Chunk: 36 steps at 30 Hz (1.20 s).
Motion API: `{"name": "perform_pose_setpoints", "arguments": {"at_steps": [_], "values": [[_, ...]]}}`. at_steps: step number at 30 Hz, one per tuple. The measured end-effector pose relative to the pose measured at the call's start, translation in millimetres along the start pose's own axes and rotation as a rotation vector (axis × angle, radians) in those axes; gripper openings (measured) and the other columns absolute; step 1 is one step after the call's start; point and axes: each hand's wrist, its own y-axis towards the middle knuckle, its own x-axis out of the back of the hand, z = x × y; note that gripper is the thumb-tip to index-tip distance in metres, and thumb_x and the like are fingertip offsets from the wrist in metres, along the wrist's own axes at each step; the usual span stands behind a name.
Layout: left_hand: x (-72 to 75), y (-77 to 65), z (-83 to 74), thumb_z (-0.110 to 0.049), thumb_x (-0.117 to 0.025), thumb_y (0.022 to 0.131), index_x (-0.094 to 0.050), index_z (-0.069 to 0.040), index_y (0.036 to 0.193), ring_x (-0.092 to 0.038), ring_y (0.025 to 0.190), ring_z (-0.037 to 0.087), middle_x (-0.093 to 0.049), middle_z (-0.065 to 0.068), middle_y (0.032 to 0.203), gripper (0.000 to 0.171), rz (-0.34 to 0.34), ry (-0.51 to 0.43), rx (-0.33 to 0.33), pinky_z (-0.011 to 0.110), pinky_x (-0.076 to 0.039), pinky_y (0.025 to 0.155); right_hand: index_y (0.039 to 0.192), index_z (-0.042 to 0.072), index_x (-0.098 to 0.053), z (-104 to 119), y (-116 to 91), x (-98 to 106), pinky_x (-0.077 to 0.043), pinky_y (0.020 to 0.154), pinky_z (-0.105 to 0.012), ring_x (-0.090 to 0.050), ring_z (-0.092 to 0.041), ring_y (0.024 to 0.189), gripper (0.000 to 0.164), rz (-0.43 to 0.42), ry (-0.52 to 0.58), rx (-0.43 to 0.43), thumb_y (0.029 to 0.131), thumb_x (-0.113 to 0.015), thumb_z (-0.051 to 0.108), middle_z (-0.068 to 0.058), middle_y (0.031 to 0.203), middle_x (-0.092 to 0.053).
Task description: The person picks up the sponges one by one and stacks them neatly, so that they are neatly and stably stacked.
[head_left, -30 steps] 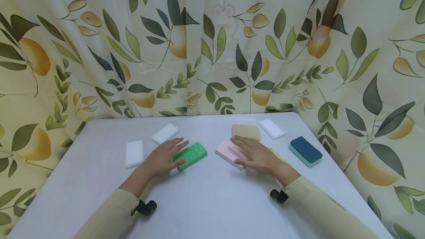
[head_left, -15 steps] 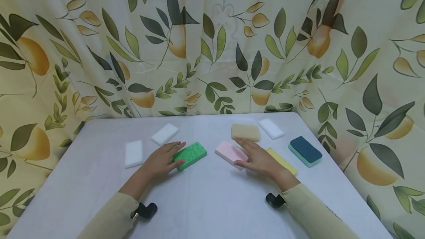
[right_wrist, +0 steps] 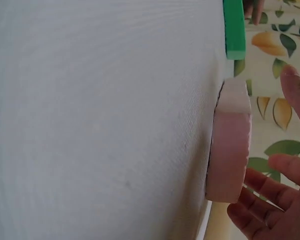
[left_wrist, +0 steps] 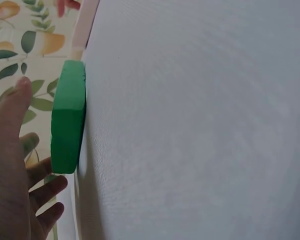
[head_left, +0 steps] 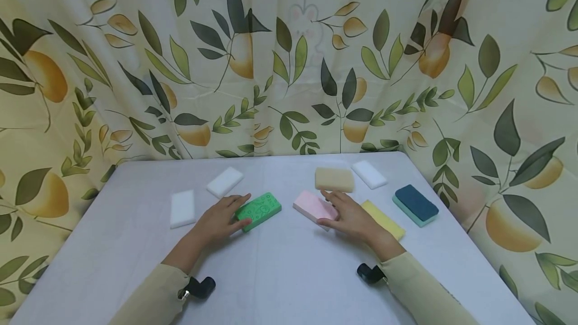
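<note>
A green sponge (head_left: pixel 263 209) lies on a white bench (head_left: pixel 280 275), its left end between the spread thumb and fingers of a person's left grip (head_left: pixel 220 218), while a pink sponge (head_left: pixel 312 206) lies opposite, its right end set likewise within the right grip (head_left: pixel 351 217); both stand wide, though whether any fingertip touches is impossible to tell. A beige sponge (head_left: pixel 334 178) sits beyond the pink one, a yellow pad (head_left: pixel 384 218) and a navy-topped sponge (head_left: pixel 416 201) to its right, white blocks (head_left: pixel 182 208) at both sides, before a fruit-print curtain (head_left: pixel 289 119)
</note>
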Motion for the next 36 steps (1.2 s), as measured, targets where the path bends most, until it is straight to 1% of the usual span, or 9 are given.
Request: {"name": "perform_pose_setpoints", "arguments": {"at_steps": [2,5,9,12,16,20,29,33,36], "values": [[-1.3,0.2,0.1,-0.061,-0.054,0.093,-0.034,-0.023,0.154,-0.044,0.135,0.033,-0.047,0.012,0.146,0.075,0.003,-0.016,0.005,0.052,-0.039,0.106,0.15,0.006,-0.039,1,0,0,-0.043,0.102,-0.05,-0.048,-0.032,0.129,0.089,0.002,0.003,-0.011,0.085,-0.068,0.058,-0.016,0.148,-0.044],[-3.7,0.6,0.9,-0.059,-0.056,0.092,-0.034,-0.022,0.154,-0.043,0.135,0.033,-0.046,0.013,0.146,0.076,0.004,-0.05,0.003,0.053,-0.038,0.107,0.15,0.006,-0.04,1,0,-1,-0.042,0.103,-0.051,-0.048,-0.033,0.13,0.09,0.009,0.014,-0.031,0.083,-0.069,0.059,-0.017,0.147,-0.044],[-7.2,2.1,2.1,-0.061,-0.057,0.091,-0.034,-0.022,0.154,-0.044,0.134,0.033,-0.047,0.012,0.146,0.077,0.0,-0.075,-0.007,0.052,-0.039,0.107,0.148,0.004,-0.042,0,0,-4,-0.044,0.101,-0.048,-0.05,-0.028,0.122,0.09,0.023,0.019,-0.048,0.082,-0.07,0.059,-0.015,0.139,-0.048],[-9.8,3.4,2.8,-0.062,-0.057,0.09,-0.035,-0.022,0.154,-0.046,0.132,0.031,-0.048,0.01,0.144,0.079,-0.004,-0.083,-0.018,0.05,-0.039,0.107,0.147,0.003,-0.044,-1,1,-6,-0.046,0.092,-0.042,-0.051,-0.022,0.107,0.089,0.032,0.026,-0.047,0.082,-0.071,0.058,-0.01,0.126,-0.051],[-11.4,4.1,2.2,-0.061,-0.06,0.089,-0.037,-0.021,0.153,-0.047,0.129,0.029,-0.05,0.009,0.14,0.079,-0.014,-0.098,-0.023,0.049,-0.04,0.105,0.146,0.002,-0.045,-3,2,-7,-0.044,0.083,-0.035,-0.049,-0.017,0.098,0.087,0.037,0.044,-0.043,0.082,-0.073,0.054,-0.006,0.118,-0.05],[-11.2,4.8,0.3,-0.058,-0.064,0.087,-0.04,-0.021,0.152,-0.05,0.125,0.027,-0.052,0.008,0.136,0.078,-0.025,-0.105,-0.018,0.048,-0.042,0.103,0.145,0.004,-0.047,-3,4,-8,-0.044,0.082,-0.032,-0.049,-0.017,0.098,0.083,0.041,0.047,-0.052,0.082,-0.075,0.051,-0.005,0.118,-0.05],[-11.7,6.4,-2.6,-0.054,-0.069,0.085,-0.042,-0.019,0.15,-0.052,0.115,0.022,-0.053,0.006,0.127,0.079,-0.042,-0.117,-0.023,0.043,-0.045,0.097,0.144,0.004,-0.049,-3,6,-12,-0.044,0.086,-0.035,-0.049,-0.018,0.101,0.08,0.035,0.036,-0.062,0.081,-0.077,0.046,-0.006,0.118,-0.049],[-11.2,6.4,-3.2,-0.053,-0.07,0.085,-0.044,-0.017,0.15,-0.053,0.112,0.021,-0.054,0.006,0.126,0.079,-0.053,-0.117,-0.021,0.042,-0.045,0.095,0.143,0.003,-0.049,-3,7,-13,-0.045,0.088,-0.037,-0.049,-0.019,0.102,0.08,0.03,0.048,-0.06,0.081,-0.078,0.044,-0.007,0.117,-0.049],[-11.7,6.8,-3.4,-0.054,-0.071,0.084,-0.045,-0.016,0.149,-0.053,0.107,0.018,-0.054,0.005,0.124,0.079,-0.057,-0.102,-0.015,0.039,-0.046,0.092,0.143,0.003,-0.05,-4,7,-13,-0.044,0.09,-0.037,-0.049,-0.019,0.102,0.079,0.038,0.067,-0.07,0.081,-0.079,0.043,-0.006,0.116,-0.049]]}}
